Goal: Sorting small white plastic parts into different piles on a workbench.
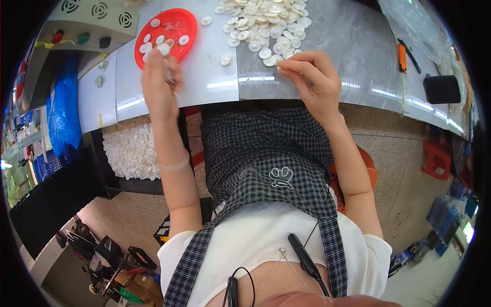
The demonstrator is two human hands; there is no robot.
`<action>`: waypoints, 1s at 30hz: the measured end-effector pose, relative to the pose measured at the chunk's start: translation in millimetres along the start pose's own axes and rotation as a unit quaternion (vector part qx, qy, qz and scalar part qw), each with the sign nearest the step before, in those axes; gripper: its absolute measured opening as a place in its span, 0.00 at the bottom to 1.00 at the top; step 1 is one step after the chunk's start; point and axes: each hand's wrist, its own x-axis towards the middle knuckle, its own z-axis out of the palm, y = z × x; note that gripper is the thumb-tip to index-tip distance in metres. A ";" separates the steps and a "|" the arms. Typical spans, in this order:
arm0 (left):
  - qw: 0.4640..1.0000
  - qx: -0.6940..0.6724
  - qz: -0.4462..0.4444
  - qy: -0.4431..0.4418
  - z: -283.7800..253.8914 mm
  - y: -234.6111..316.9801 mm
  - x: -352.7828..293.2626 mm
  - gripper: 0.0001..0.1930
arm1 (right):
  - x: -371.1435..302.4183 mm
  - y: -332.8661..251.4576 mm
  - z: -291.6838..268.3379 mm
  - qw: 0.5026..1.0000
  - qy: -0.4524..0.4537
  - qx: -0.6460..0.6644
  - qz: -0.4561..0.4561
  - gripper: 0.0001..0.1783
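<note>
My right hand (314, 82) is at the near edge of a pile of white round plastic discs (268, 25), thumb and forefinger pinched on what looks like one small white disc, mostly covered by the fingertips. To the left, my left hand (161, 87) is over the near rim of a red round plate (190, 19). Motion smears its fingers, so whatever they hold cannot be made out. Several white discs and small clear bits lie on the plate. One loose disc (206, 21) rests beside the plate, and another white piece (225, 60) lies between plate and pile.
A grey machine with coloured buttons (83, 38) stands far left, near a blue plastic bag (64, 110). Below the table edge, a black bin holds many white pieces (132, 149). At right lie an orange cutter (402, 58), a black phone-like slab (442, 89) and clear plastic sheeting (424, 25).
</note>
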 end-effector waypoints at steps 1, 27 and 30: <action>1.000 0.000 0.004 0.000 -2.8 4.6 7.2 0.21 | -0.1 -0.1 1.1 0.999 0.003 0.044 0.029 0.10; 0.891 -0.285 -0.230 -0.268 35.5 -26.2 -107.1 0.27 | 6.6 -35.1 37.5 0.980 -0.157 -0.057 -0.113 0.13; 0.899 -0.265 -0.189 -0.293 35.3 -28.3 -107.5 0.27 | 1.7 -31.6 30.0 0.982 -0.138 -0.057 -0.114 0.11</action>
